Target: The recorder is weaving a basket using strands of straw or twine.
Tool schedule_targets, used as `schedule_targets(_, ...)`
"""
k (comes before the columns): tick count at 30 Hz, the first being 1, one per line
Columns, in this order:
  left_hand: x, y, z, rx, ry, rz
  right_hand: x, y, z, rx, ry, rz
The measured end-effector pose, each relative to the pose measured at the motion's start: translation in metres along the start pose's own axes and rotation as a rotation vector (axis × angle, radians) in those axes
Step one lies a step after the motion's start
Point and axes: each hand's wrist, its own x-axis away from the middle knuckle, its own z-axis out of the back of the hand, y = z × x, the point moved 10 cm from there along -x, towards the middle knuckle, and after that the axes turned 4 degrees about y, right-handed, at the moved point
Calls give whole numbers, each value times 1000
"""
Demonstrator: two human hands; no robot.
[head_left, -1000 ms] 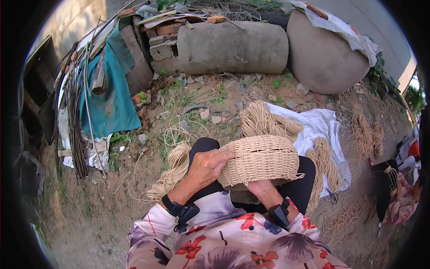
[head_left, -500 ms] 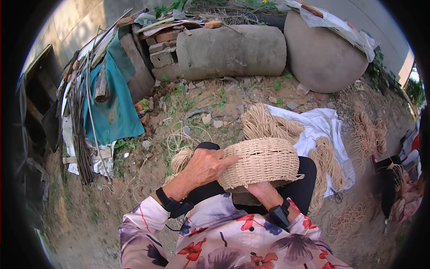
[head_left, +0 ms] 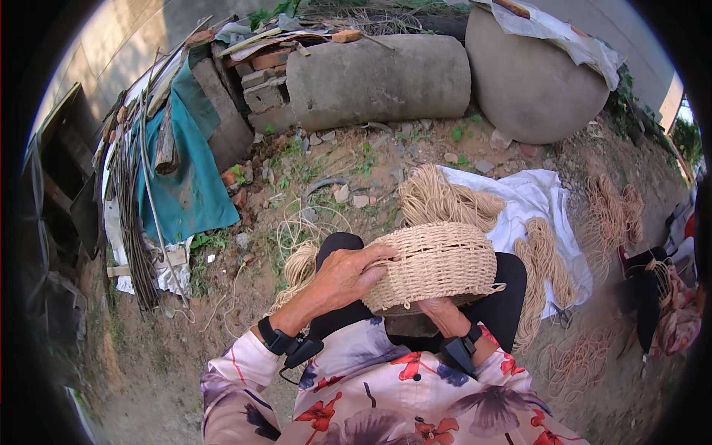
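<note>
A round basket [head_left: 437,271] of pale twisted cord is tilted on my lap, its side facing up and its lower edge toward me. A dark slit runs through the weave near its top. My left hand [head_left: 345,278] grips the basket's left side, fingertips at the end of that slit and thumb below against the weave. Under the lower edge, my right hand [head_left: 443,315] reaches in and supports the basket; its fingers are mostly hidden. A short loop of cord sticks out at the lower right of the basket. Both wrists wear black bands.
Cord bundles lie beyond the basket [head_left: 445,196], at right [head_left: 545,259] and by my left knee [head_left: 298,267]. A white sheet [head_left: 534,196] is under some. Scissors [head_left: 565,319] lie at its edge. Another person [head_left: 671,304] sits far right. Concrete cylinders [head_left: 378,78] and a teal cloth [head_left: 193,170] stand beyond.
My left index finger has drawn back slightly along the basket, and the thumb now shows apart below it. My right hand has slid a little lower at the edge. The basket stays nearly in place.
</note>
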Motion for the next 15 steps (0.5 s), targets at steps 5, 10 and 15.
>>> schedule_targets(5, 4, -14, 20, 38, 42, 158, 5, 4, 16, 209, 7, 2)
schedule_targets(10, -5, -5, 9, -78, 25, 62, 18, 2, 31, 468, 5, -13)
schedule_targets(15, -2, -14, 11, -47, 39, 135, 33, -5, 28, 712, -132, -12)
